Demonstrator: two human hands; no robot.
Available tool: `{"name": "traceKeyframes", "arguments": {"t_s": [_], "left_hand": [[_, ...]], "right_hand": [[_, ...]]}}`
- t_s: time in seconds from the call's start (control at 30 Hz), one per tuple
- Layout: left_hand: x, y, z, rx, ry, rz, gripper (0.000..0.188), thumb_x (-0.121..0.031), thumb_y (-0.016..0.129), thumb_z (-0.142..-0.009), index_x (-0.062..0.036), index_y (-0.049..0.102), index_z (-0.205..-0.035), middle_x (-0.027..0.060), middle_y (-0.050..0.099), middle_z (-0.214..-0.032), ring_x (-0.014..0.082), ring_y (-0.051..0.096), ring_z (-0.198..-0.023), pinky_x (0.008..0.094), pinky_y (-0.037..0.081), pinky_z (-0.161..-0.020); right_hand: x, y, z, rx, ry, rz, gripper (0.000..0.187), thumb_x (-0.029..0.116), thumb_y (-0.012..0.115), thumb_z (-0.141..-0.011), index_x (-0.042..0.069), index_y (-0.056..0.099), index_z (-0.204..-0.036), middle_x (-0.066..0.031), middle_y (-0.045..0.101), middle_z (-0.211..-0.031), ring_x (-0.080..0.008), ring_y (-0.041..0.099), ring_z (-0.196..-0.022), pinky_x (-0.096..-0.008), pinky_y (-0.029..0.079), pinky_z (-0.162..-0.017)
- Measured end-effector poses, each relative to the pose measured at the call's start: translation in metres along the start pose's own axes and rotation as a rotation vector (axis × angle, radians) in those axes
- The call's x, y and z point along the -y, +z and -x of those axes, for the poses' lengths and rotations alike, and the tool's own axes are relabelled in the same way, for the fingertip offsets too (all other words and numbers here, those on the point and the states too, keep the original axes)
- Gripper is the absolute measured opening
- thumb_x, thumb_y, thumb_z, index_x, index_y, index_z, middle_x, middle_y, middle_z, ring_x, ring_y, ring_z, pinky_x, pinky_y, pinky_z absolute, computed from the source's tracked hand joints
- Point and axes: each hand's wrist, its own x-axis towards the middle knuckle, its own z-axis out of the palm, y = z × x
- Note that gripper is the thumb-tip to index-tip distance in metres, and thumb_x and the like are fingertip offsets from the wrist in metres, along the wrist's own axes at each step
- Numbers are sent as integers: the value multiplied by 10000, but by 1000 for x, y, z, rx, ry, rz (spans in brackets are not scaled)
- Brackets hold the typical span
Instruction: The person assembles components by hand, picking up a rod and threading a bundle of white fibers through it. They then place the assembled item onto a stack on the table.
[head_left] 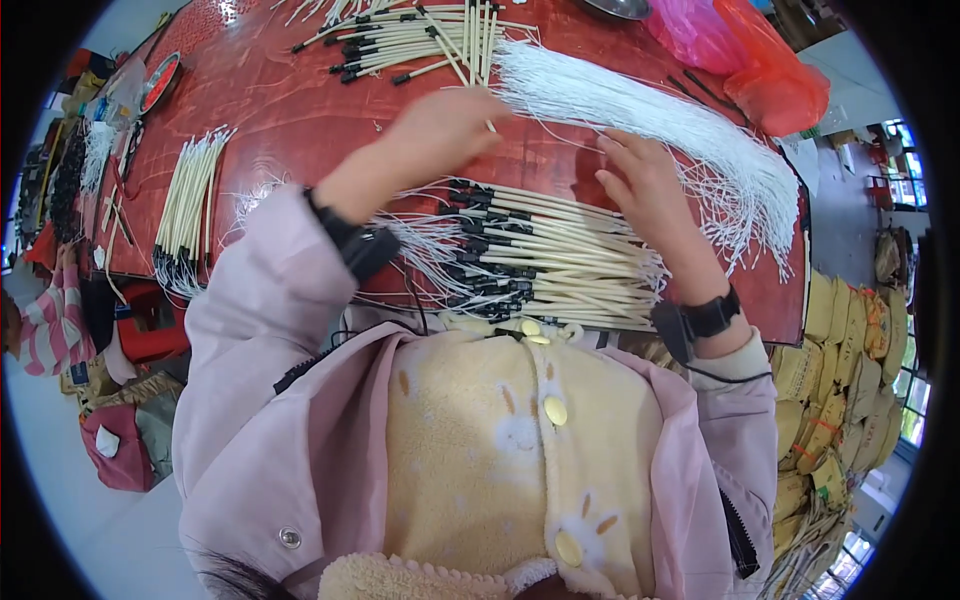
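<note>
My left hand, smeared by motion, is curled over the middle of the red table. A short pale tip pokes out at its fingers; the rest of that piece is hidden. My right hand hovers near the bundle of white cords, its thumb and fingers apart. One thin white cord runs from the bundle's left end toward my right fingertips; whether they touch it I cannot tell. Below both hands lies a pile of cream tubes with black ends and loose white strings.
More cream tubes with black ends lie at the far side, and another group at the left. Pink and red plastic bags rest at the far right. A metal bowl stands far left. Stacked sacks are beyond the table's right edge.
</note>
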Motion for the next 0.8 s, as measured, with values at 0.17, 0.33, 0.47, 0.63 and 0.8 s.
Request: {"name": "traceKeyframes", "arguments": {"t_s": [0.17,0.33,0.47,0.63,0.8], "left_hand": [[-19,49,-54,214,13,-98,235,-162,647,-873,-33,590,-1061,137,592,-1026,336,659,-923,451,539,-746],[-13,57,-54,283,-42,-161,199,-166,620,-895,-34,572,-1035,153,616,-1028,353,656,-917,469,530,-743],[-21,50,-40,197,-135,48,189,-171,618,-903,-29,607,-1026,171,650,-982,374,653,-903,486,521,-741],[-17,18,-8,51,-296,63,166,-184,638,-878,-26,679,-910,184,690,-893,387,667,-868,486,526,-738],[4,0,35,12,-574,79,234,-248,705,-862,-17,675,-872,174,684,-812,382,658,-772,457,506,-684]], "right_hand": [[-3,13,-3,27,25,200,353,182,648,-911,2,657,-1214,-152,592,-1339,-336,541,-1149,-429,412,-1021],[-7,10,5,87,24,172,369,207,628,-924,-4,655,-1225,-143,588,-1354,-327,527,-1171,-438,394,-1037],[-4,12,12,111,-14,204,392,246,622,-929,7,655,-1238,-128,587,-1366,-319,527,-1170,-438,381,-1043],[-11,9,17,110,-1,166,430,291,629,-924,19,651,-1256,-113,588,-1369,-309,520,-1183,-426,379,-1039],[-12,8,20,109,-25,148,463,327,625,-924,24,644,-1273,-108,592,-1367,-305,519,-1188,-422,372,-1045]]}}
